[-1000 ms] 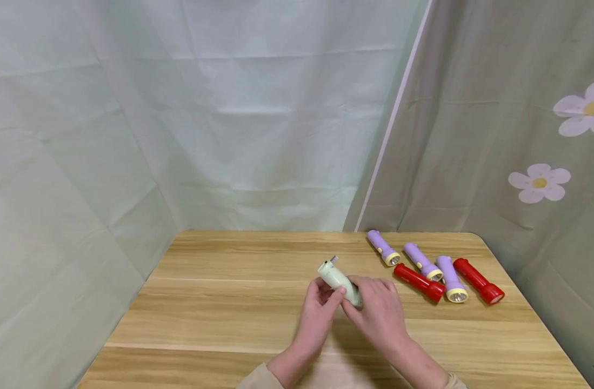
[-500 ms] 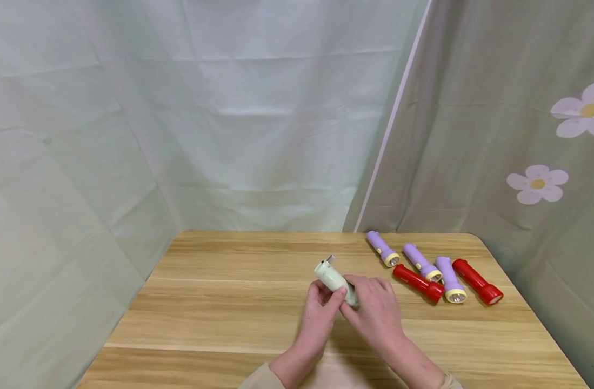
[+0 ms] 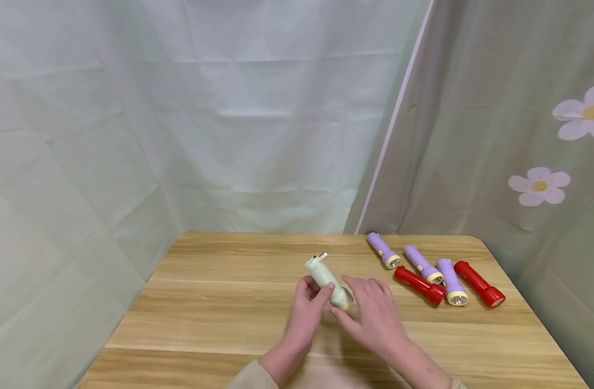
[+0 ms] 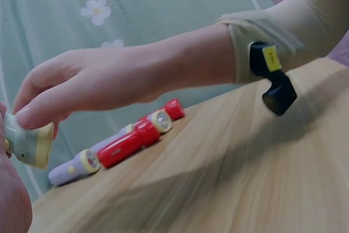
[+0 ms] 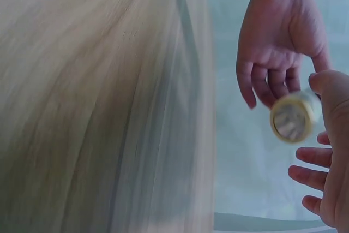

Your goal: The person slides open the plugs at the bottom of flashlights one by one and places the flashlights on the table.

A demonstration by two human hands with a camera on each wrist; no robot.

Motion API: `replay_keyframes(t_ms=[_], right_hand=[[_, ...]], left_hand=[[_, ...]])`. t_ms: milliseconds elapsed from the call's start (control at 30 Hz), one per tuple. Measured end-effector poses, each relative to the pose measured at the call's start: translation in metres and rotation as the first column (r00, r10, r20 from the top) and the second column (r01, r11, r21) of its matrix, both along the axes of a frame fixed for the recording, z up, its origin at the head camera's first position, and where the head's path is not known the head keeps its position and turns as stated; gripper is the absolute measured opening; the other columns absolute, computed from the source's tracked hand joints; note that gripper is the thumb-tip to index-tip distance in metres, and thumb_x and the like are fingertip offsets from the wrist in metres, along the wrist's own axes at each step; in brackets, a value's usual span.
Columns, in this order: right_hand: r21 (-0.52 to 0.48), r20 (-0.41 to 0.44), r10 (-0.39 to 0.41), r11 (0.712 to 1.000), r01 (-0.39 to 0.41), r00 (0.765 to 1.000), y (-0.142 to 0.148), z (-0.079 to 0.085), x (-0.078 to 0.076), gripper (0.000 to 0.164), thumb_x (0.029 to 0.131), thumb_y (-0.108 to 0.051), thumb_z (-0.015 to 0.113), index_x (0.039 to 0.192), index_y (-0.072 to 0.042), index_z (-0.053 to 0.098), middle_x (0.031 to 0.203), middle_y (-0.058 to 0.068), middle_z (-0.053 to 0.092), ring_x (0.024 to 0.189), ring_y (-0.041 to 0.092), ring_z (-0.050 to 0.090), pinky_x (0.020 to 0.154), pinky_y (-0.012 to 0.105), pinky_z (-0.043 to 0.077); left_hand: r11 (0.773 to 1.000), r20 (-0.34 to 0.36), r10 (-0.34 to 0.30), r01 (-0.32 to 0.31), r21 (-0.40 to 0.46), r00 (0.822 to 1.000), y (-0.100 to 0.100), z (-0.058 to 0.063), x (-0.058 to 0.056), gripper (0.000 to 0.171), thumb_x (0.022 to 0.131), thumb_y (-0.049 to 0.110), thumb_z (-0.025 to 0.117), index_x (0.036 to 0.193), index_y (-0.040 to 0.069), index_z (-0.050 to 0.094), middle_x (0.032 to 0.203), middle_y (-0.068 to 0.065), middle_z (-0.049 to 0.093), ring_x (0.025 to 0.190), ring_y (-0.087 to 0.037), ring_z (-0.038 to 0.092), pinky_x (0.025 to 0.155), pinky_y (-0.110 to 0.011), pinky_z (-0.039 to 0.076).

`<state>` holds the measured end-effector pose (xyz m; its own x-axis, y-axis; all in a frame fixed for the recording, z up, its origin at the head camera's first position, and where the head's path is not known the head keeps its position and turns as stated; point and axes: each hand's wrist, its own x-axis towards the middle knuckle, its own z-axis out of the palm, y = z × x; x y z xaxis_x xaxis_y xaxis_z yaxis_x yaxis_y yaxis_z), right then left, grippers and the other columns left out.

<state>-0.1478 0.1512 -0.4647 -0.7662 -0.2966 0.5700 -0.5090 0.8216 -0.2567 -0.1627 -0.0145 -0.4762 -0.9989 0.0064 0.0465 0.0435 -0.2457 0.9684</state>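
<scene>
A pale green flashlight (image 3: 324,275) with a yellow-rimmed head is held up above the table, tail pointing to the far left. My left hand (image 3: 304,313) grips its body, thumb on top. My right hand (image 3: 374,316) is spread around the head end, its fingers parted from the barrel. In the left wrist view, the right thumb overlaps the flashlight head (image 4: 34,144). The right wrist view looks into the clear lens (image 5: 290,121) between the two hands. A small tab (image 3: 323,255) sticks out from the tail end.
To the right on the wooden table (image 3: 219,308) lie several flashlights: a red one (image 3: 418,285) nearest my right hand, another red one (image 3: 479,283) farther right, and purple ones (image 3: 451,281) with yellow rims. Pale curtains (image 3: 277,135) stand behind the table.
My right fingers have loosened and come away from the flashlight's head, so its yellow rim now shows. My left hand has moved slightly left with the flashlight.
</scene>
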Motion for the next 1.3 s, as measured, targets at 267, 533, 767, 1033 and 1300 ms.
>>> replay_keyframes(t_ms=[267,533,767,1033,1300], right_hand=[[0.069,-0.002,0.037,0.997,-0.037,0.999,0.016,-0.002,-0.002,0.073,0.089,-0.058,0.072,0.143,-0.011,0.057,0.132,0.006,0.065,0.121,0.028,0.059,0.112,0.056,0.031],[0.210,0.031,0.054,0.976,-0.060,0.998,0.036,-0.006,-0.002,0.082,0.087,-0.059,0.072,0.150,-0.012,0.050,0.143,0.008,0.057,0.131,0.030,0.051,0.116,0.059,0.024],[0.271,0.029,0.065,0.960,-0.070,0.997,0.050,-0.010,-0.002,0.087,0.085,-0.058,0.075,0.153,-0.014,0.047,0.146,0.011,0.055,0.133,0.035,0.049,0.116,0.060,0.023],[0.289,0.025,0.066,0.955,-0.070,0.998,0.058,-0.012,-0.001,0.085,0.085,-0.058,0.075,0.152,-0.013,0.049,0.145,0.012,0.056,0.132,0.037,0.050,0.115,0.061,0.021],[0.290,0.012,0.083,0.953,-0.083,0.996,0.060,-0.013,-0.002,0.085,0.084,-0.057,0.077,0.151,-0.013,0.050,0.144,0.013,0.056,0.131,0.038,0.051,0.115,0.061,0.022]], left_hand=[[0.994,-0.041,0.042,-0.046,-0.097,0.998,-0.025,0.002,-0.011,0.041,0.095,0.019,0.073,0.125,-0.002,0.053,0.109,-0.011,0.064,0.101,-0.019,0.059,0.087,-0.030,0.049],[0.983,-0.021,0.042,-0.045,-0.177,0.999,-0.055,0.009,-0.022,0.044,0.098,0.021,0.070,0.131,-0.002,0.053,0.112,-0.013,0.065,0.101,-0.018,0.059,0.088,-0.030,0.049],[0.956,-0.034,0.069,-0.075,-0.282,0.997,-0.085,0.012,-0.033,0.042,0.098,0.020,0.070,0.132,-0.002,0.055,0.111,-0.013,0.066,0.097,-0.017,0.060,0.084,-0.029,0.051],[0.849,-0.058,0.133,-0.144,-0.508,0.989,-0.134,0.005,-0.048,0.047,0.098,0.031,0.070,0.135,0.003,0.061,0.112,-0.013,0.067,0.099,-0.021,0.061,0.084,-0.032,0.051],[0.680,-0.053,0.186,-0.167,-0.714,0.981,-0.189,-0.002,-0.059,0.057,0.098,0.044,0.068,0.137,0.003,0.061,0.110,-0.012,0.068,0.096,-0.024,0.064,0.081,-0.035,0.050]])
